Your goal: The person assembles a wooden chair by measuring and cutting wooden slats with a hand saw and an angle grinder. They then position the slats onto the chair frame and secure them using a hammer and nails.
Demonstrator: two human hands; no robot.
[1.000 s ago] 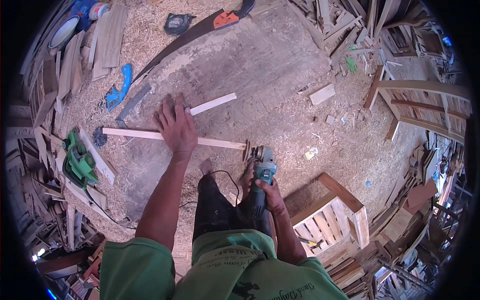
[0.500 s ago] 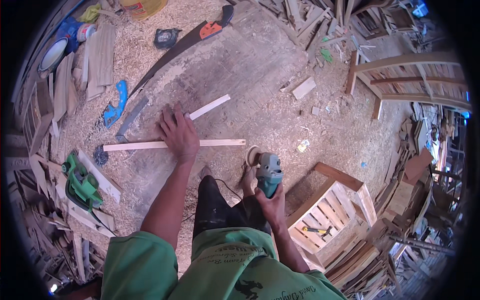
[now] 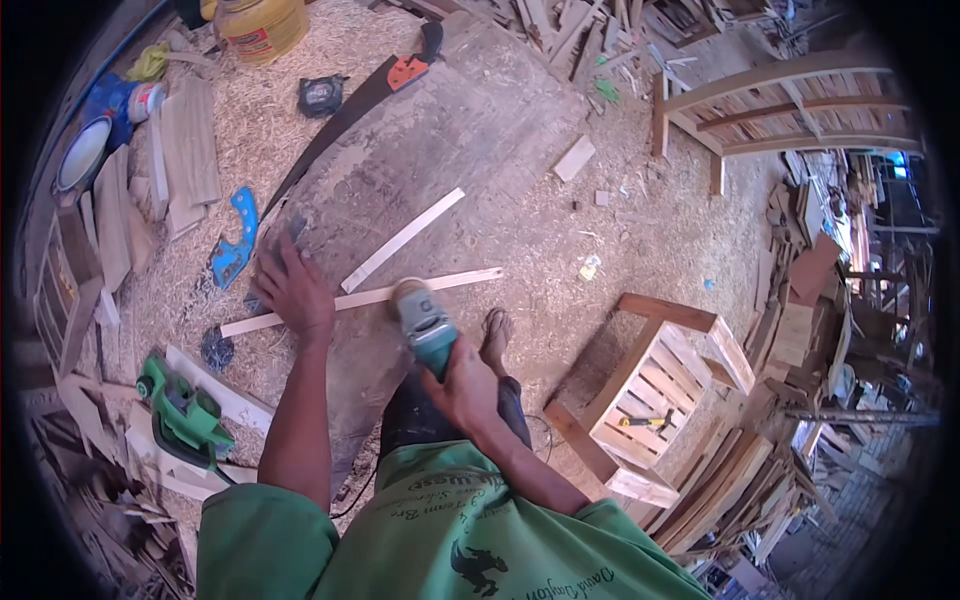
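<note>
My left hand (image 3: 298, 290) lies with fingers spread over the left part of a long pale wooden strip (image 3: 455, 282), palm down on the board. In my right hand (image 3: 465, 388) is a green and grey angle grinder (image 3: 430, 335) with a round tan disc at its head. The disc overlaps the middle of the strip; whether it touches is hard to see. A shorter pale strip (image 3: 405, 238) lies slanted just beyond. A blue-handled saw (image 3: 235, 238) rests left of my left hand, its blade partly hidden under my fingers.
A long handsaw (image 3: 340, 120) with a black and orange handle lies farther off, near a black tape measure (image 3: 320, 95). At left is a green electric planer (image 3: 185, 410). A slatted wooden frame (image 3: 640, 400) holding a hammer (image 3: 647, 421) stands at right. Shavings cover the floor.
The grinder has moved left, from beyond the strip's right end to over its middle. My left hand has slid left along the strip, which now slants up to the right.
</note>
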